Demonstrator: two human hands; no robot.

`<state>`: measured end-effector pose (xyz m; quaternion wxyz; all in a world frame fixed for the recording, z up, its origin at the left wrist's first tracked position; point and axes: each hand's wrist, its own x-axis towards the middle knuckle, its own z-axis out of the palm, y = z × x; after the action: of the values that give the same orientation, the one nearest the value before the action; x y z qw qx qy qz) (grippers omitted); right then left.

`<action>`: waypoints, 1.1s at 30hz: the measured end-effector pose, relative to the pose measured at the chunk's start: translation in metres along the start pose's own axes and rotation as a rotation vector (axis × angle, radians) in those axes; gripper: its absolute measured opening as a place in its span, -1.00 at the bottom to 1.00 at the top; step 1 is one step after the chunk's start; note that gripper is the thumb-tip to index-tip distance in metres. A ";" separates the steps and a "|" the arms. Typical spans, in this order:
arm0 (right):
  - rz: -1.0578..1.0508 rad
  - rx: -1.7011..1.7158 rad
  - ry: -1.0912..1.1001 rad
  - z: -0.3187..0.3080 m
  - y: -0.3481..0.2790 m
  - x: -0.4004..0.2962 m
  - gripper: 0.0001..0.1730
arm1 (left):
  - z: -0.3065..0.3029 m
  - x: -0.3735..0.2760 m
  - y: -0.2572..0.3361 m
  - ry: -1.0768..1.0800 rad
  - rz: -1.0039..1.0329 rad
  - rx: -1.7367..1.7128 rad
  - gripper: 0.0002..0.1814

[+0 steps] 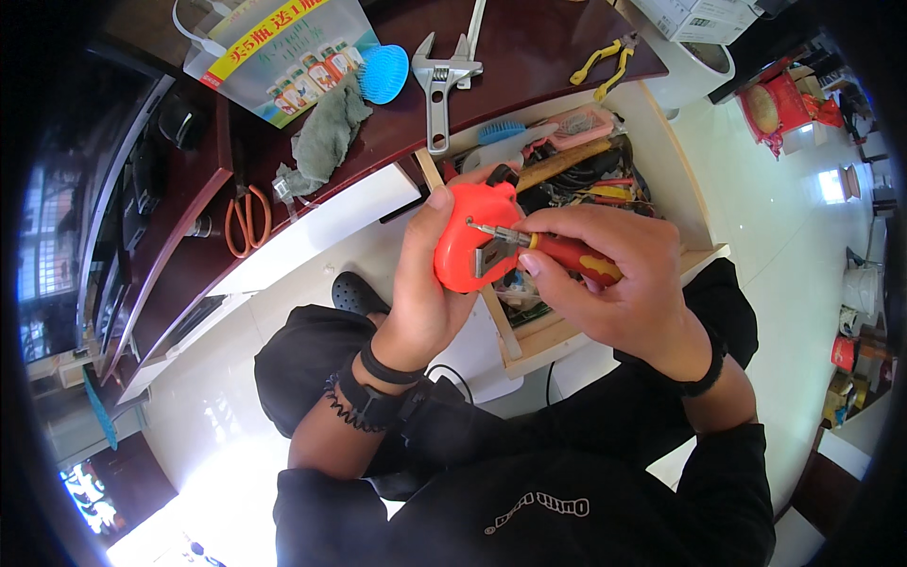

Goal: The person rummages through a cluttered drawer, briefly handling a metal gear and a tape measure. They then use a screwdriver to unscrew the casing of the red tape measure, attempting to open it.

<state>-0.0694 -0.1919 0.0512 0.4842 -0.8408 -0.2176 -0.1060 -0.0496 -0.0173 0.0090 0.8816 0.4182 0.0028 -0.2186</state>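
Observation:
My left hand (421, 283) grips an orange-red tape measure (460, 244) with a metal belt clip (489, 261) on the side facing up. In my right hand (623, 273) is a screwdriver (574, 256) with a red and yellow handle, held between thumb and fingers. Its metal tip reaches a small dark screw hole on the tape measure's case, above the clip; whether it sits in the screw I cannot tell. Both hands are raised in front of an open wooden drawer (687, 177) full of tools and brushes.
On the dark red tabletop (524, 42) lie an adjustable wrench (441, 88), yellow-handled pliers (608, 64), a blue brush (385, 74), a grey cloth (329, 135) and orange-handled scissors (248, 220). A printed bag (283, 49) lies behind them. A black clog (358, 293) is on the floor.

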 end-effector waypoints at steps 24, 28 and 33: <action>0.416 0.350 -0.147 -0.002 0.000 -0.005 -0.76 | 0.001 -0.002 0.010 0.091 0.294 0.727 -0.24; 0.195 0.079 -0.133 -0.005 -0.004 -0.003 -0.80 | -0.001 0.000 0.006 0.108 0.281 0.695 -0.27; -0.011 -0.119 -0.006 0.004 0.003 -0.008 -0.83 | 0.000 0.001 0.002 0.123 0.284 0.647 -0.40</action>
<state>-0.0750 -0.1921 0.0433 0.4322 -0.8672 -0.2170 -0.1191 -0.0479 -0.0166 0.0102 0.7233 0.6844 -0.0718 -0.0577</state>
